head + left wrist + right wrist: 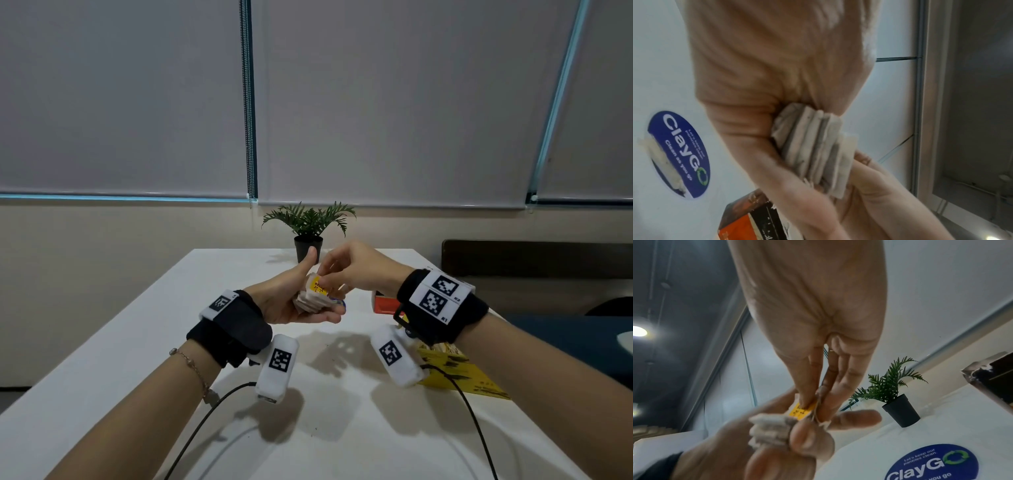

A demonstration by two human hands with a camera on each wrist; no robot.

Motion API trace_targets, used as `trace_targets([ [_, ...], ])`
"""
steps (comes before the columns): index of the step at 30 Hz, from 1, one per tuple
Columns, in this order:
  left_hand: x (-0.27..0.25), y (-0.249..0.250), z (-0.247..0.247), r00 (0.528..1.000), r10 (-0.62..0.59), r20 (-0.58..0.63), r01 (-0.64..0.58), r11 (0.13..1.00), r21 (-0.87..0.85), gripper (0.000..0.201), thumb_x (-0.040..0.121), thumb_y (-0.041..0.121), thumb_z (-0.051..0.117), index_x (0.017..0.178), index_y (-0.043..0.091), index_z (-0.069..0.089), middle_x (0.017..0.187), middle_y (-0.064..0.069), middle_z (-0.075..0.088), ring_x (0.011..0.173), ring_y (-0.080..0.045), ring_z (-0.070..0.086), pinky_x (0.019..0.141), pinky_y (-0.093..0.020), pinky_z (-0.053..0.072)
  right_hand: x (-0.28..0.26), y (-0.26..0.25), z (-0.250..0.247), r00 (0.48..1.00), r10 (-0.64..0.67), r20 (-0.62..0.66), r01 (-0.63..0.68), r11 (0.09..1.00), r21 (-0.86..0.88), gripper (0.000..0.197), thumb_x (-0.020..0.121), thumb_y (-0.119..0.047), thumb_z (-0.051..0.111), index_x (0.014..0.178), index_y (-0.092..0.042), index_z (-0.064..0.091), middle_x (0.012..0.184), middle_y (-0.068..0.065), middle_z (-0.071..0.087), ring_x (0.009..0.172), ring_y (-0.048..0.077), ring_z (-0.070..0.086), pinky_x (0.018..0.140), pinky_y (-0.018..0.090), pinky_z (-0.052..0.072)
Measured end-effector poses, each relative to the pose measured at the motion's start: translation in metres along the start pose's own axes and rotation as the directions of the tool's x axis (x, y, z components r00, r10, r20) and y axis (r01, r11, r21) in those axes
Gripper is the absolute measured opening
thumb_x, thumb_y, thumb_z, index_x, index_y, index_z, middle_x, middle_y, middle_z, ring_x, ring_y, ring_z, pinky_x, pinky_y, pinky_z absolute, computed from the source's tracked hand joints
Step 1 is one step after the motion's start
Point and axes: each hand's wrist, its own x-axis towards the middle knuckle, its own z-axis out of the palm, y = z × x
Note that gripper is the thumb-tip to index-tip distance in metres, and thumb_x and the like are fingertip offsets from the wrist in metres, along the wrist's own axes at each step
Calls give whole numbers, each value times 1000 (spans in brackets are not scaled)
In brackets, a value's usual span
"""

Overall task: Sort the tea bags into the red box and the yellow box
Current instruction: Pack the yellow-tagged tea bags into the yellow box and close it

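My left hand [294,301] is raised over the white table [171,342] and grips a stack of several pale tea bags [311,301], thumb pointing up. In the left wrist view the stack of tea bags [813,151] sits edge-on between palm and fingers. My right hand [346,270] reaches in from the right and pinches the top tea bag by its yellow tag [319,285]; the right wrist view shows thumb and fingers on that yellow tag [800,411]. The red box [385,304] lies beyond my right wrist. The yellow box [455,371] lies under my right forearm, partly hidden.
A potted plant [308,236] stands at the table's far edge, just behind my hands. A blue round sticker [931,464] is on the tabletop. Black cables [472,425] trail from both wrist cameras across the near table. A dark bench back [534,257] stands to the right.
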Motion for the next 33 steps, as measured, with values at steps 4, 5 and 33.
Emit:
trace_targets([
  [4, -4, 2, 7, 1000, 13, -25, -16, 993, -114, 98, 85, 77, 20, 130, -4, 52, 75, -14, 68, 66, -23, 71, 55, -26, 58, -3, 1, 4, 996, -26, -83, 22, 999, -44, 5, 78, -10, 79, 78, -10, 74, 62, 5, 67, 55, 15, 57, 57, 24, 46],
  [5, -4, 1, 8, 1000, 10, -22, -13, 993, -120, 96, 84, 78, 19, 125, -2, 54, 72, -12, 67, 64, -21, 70, 52, -25, 57, -4, 0, 5, 995, -26, -96, 21, 999, -47, 5, 78, -10, 79, 77, -11, 74, 60, 1, 66, 52, 11, 56, 54, 19, 43],
  [33, 7, -11, 23, 970, 227, -80, -155, 843, 515, 118, 50, 98, -8, 97, 10, 54, 70, -12, 39, 56, -19, 28, 51, -27, 23, -16, -5, 2, 870, 450, 202, -491, 826, 276, 29, 95, -24, 59, 92, 3, 66, 79, 14, 70, 54, 12, 64, 55, 17, 55],
])
